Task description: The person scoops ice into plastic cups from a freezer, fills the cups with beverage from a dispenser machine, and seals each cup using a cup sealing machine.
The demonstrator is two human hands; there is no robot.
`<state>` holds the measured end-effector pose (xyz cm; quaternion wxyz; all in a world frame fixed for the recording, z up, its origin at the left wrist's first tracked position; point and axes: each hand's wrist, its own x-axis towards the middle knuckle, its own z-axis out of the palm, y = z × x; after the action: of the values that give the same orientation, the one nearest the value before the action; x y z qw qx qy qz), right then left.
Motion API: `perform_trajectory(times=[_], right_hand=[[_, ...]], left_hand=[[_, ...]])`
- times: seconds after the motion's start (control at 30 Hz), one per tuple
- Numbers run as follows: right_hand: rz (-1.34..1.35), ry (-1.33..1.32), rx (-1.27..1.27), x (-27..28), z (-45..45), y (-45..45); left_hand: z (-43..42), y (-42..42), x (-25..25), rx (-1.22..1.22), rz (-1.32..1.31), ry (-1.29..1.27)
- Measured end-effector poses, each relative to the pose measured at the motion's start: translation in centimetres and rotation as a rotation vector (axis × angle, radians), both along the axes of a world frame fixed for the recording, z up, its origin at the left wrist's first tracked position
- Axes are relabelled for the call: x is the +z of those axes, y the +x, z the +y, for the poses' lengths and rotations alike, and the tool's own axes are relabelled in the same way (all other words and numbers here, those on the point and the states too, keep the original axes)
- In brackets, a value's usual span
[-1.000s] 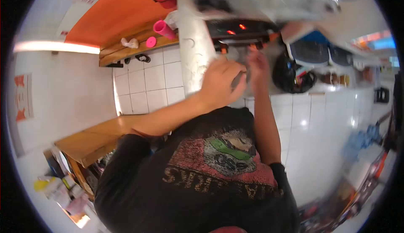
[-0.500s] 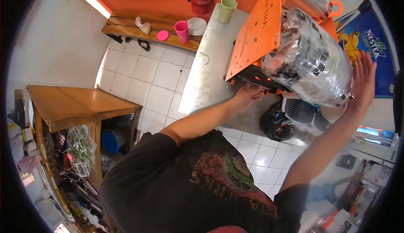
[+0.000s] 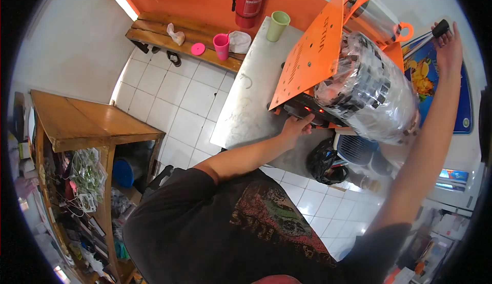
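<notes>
1. Orange metal sides frame the machine (image 3: 307, 53) on the metal surface (image 3: 245, 102), right of centre; it bears a plastic-wrapped roll (image 3: 376, 86).
2. The left hand (image 3: 293, 132) is narrow, fingers bent at the dark front part (image 3: 299, 112) below red lights; whether they grip it, I cannot tell.
3. The right hand (image 3: 449, 53) is raised at the far right, fingers by the black knob (image 3: 441, 28); its grip is unclear.
4. The step seems to be working the front and knob together; moving the knob would call for a firm hold, left fingers clear.
5. A green cup (image 3: 277, 26) stands upright at the surface's far end, its contents unclear.
6. Farther left, a pink cup (image 3: 221, 47) sits beside a pink lid (image 3: 198, 49).
</notes>
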<state>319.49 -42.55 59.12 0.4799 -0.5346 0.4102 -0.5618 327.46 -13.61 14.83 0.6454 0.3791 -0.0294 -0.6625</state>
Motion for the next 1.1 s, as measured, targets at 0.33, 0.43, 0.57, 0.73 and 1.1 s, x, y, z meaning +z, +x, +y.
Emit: perform_trajectory(times=[0.33,0.43,0.57,0.73,1.1], right_hand=[[-0.082,-0.329,0.122,-1.5,10.6,-10.0],[-0.092,-0.417,0.026,-2.6,15.9,-9.2],[-0.146,-0.405,0.272,-2.6,16.4,-10.9],[-0.122,-0.405,0.135,-2.4,13.8,-8.6],[-0.096,-0.343,0.038,-0.8,11.6,-5.6]], left_hand=[[0.0,-0.6,-0.7,0.045,0.043,0.032],[-0.1,-1.4,-1.3,0.083,0.048,0.011],[0.1,-1.5,-2.1,0.079,0.033,0.011],[-0.1,-0.9,-1.4,0.06,0.02,0.006],[-0.2,-0.9,-1.1,0.072,0.084,-0.051]])
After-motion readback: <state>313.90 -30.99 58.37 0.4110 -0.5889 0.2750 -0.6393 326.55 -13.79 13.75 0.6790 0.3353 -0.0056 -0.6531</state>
